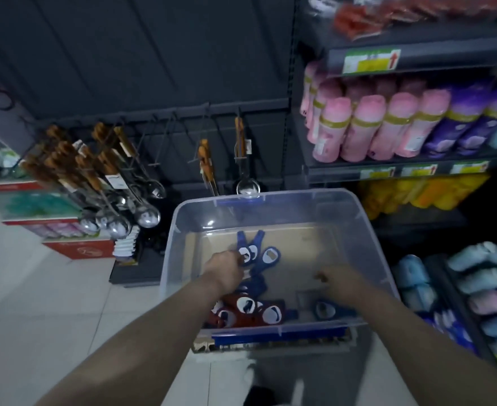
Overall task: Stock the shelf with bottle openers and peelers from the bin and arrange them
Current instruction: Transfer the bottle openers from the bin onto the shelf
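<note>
Bottle openers (270,257), roughly nine, one bin (270,200), left hand (226,271), right hand (335,278) inside

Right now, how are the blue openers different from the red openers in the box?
The blue openers mostly lie near the middle of the bin; the red openers are piled against its near wall. The left hand grips some blue openers, while no hand touches the red openers. Both kinds have a white oval patch and lie in the same clear bin.
</note>
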`<state>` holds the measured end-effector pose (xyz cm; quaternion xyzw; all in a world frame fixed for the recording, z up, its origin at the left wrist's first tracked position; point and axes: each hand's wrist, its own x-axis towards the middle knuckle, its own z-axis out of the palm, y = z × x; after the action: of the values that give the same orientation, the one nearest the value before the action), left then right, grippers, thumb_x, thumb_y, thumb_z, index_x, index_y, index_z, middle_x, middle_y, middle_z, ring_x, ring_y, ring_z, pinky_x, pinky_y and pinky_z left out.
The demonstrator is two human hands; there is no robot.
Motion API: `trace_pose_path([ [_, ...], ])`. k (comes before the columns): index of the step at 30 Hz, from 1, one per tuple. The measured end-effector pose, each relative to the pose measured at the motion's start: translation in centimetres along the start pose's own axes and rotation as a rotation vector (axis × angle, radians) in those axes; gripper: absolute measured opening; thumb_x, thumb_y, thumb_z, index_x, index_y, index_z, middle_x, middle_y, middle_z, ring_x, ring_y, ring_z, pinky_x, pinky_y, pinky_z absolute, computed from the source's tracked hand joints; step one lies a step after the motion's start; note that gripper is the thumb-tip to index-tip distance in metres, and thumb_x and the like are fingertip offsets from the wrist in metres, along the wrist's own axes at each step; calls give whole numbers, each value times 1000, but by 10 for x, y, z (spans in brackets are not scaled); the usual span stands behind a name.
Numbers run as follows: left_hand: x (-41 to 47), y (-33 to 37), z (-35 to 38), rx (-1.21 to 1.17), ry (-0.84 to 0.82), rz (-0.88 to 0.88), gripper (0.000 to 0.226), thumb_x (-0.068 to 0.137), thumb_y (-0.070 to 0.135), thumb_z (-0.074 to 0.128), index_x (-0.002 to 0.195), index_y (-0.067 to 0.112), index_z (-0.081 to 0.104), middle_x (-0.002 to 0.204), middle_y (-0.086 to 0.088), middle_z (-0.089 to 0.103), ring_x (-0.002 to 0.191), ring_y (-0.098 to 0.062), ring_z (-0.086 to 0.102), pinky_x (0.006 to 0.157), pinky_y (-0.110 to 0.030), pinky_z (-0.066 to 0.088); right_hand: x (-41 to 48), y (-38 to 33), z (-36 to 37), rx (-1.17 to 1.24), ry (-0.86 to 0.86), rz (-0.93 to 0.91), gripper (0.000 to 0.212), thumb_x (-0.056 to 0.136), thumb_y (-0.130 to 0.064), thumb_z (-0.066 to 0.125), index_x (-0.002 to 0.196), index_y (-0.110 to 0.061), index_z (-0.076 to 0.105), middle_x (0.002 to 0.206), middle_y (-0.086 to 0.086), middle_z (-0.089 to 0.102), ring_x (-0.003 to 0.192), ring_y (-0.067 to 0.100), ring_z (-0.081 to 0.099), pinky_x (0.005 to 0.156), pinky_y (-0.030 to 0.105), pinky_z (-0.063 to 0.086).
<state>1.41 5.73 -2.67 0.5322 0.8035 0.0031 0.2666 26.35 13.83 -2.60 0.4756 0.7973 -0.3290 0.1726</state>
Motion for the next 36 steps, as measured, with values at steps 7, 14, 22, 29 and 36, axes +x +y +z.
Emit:
trace_pose_path([
  [7,14,-12,22,20,-113,50,28,87,19,60,114,15,64,116,-5,65,107,-24,59,91,-31,47,16,10,10,-231,-228,109,30,82,-21,69,73,-23,40,75,-5,43,71,14,45,63,27,38],
  [14,3,14,33,45,-265,149,37,79,30,72,114,17,67,116,-2,65,106,-23,60,87,-33,51,19,13,12,-284,-297,20,30,87,-31,65,68,-19,45,70,-2,45,61,11,43,56,25,35],
  [22,-6,46,53,454,-236,232,52,72,38,77,115,17,57,119,-8,55,111,-28,51,85,-39,46,20,14,-2,-152,-100,-115,24,88,-40,63,81,-17,59,86,1,59,81,18,56,58,26,37],
  [29,1,28,21,20,-118,-108,29,83,38,65,102,17,68,103,-9,68,97,-26,63,78,-31,49,28,4,2,-128,-93,-167,29,89,-35,61,66,-26,45,85,-1,56,84,18,55,69,29,41],
  [36,-7,-2,-12,-384,183,-251,18,91,24,62,81,15,51,81,-6,55,82,-29,57,63,-27,33,37,-37,20,-46,-162,-239,24,84,-28,67,105,-22,58,104,2,64,95,21,58,86,35,48],
])
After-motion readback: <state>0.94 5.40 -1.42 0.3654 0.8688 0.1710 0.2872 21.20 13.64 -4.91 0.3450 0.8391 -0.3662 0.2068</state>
